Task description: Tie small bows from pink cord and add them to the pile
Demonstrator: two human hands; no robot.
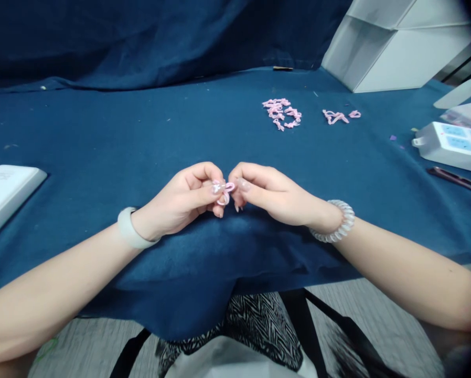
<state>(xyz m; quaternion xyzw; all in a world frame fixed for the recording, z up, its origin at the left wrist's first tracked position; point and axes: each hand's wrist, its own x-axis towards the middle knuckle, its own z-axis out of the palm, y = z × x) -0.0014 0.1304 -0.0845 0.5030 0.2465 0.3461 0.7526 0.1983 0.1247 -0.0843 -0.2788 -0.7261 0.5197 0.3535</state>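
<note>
Near the front edge of the blue cloth, my left hand pinches a small looped pink cord between thumb and fingers. Two loops stick out to the right of the thumb. My right hand is closed in a pinch just right of it, its thumb and finger by the tip of the upper loop. Whether that pinch grips the cord is too small to tell. Farther back lie a cluster of pink cord pieces and, to its right, a smaller group.
A white box-shaped device lies at the left edge. On the right are a white power strip, a dark pen-like item and a large white bin. A blue cloth covers the table and hangs behind.
</note>
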